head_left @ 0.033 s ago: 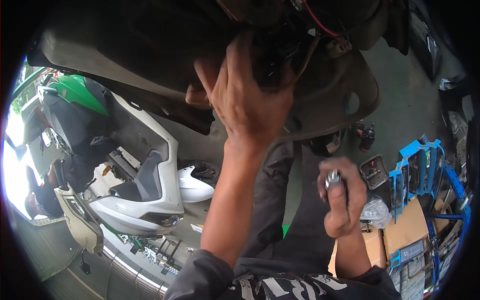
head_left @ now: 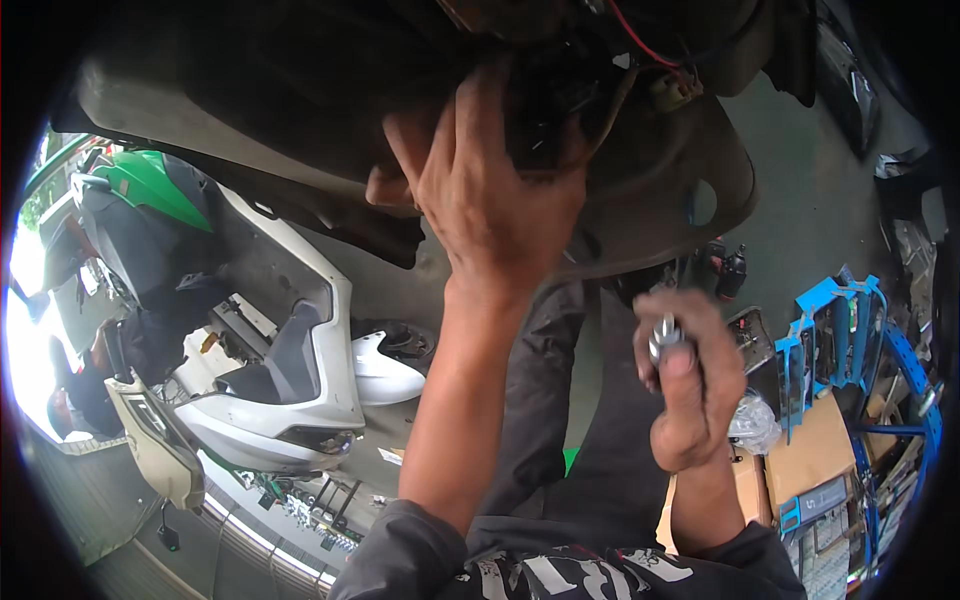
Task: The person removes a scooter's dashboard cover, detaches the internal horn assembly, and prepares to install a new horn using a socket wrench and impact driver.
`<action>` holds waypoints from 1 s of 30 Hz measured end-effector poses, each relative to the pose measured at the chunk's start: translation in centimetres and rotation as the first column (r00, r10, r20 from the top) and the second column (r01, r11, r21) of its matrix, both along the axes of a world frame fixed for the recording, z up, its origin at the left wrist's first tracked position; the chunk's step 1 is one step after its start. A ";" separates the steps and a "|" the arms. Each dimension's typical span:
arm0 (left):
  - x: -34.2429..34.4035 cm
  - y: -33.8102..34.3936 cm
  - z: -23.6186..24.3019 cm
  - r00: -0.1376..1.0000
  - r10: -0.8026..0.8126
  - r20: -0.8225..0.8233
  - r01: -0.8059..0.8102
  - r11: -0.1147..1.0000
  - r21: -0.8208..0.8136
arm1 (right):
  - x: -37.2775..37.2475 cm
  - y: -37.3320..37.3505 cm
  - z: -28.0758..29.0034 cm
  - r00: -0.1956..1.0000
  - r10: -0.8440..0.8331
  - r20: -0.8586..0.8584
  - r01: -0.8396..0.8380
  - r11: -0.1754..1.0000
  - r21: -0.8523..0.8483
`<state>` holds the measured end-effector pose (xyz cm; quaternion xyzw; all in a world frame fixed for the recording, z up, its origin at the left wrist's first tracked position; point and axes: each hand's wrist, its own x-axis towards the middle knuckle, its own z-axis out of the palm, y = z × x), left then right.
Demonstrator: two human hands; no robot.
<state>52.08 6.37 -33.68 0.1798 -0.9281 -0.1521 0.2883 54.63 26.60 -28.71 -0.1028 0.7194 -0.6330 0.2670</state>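
Take the dark panel [head_left: 655, 220] as reference. I have room to pass on its right, above the floor [head_left: 800, 190]. On its left, the left hand [head_left: 490, 225] fills the approach; above it, a red wire [head_left: 640, 40] crosses. Below it, the right hand [head_left: 697, 390] with a metal tool [head_left: 662, 340] and the legs [head_left: 545, 375] narrow my path. The blue rack [head_left: 852, 330] obstructs its lower right.

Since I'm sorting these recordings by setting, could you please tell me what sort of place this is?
Probably a scooter repair workshop: a white scooter is on the left, what looks like a cordless drill is on the floor, and a red wire shows exposed near the left hand.
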 end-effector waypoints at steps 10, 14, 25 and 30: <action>-0.4 -0.1 0.1 0.989 -0.065 -0.135 0.072 0.996 0.045 | -8.1 -8.3 1.0 0.833 0.051 -0.551 0.097 0.967 0.235; 0.1 -0.5 -0.4 0.986 -0.092 -0.136 0.098 0.995 0.037 | -8.1 -9.3 1.1 0.842 0.054 -0.536 0.118 0.953 0.280; 0.1 -0.2 0.5 0.996 -0.064 -0.054 0.071 0.988 0.137 | -8.6 -9.1 2.9 0.989 0.055 -0.140 -0.029 0.983 0.180; 0.2 -0.2 0.9 0.999 -0.044 -0.012 0.045 0.995 0.090 | -8.5 -8.9 3.0 0.927 0.116 -0.357 -0.031 0.971 0.238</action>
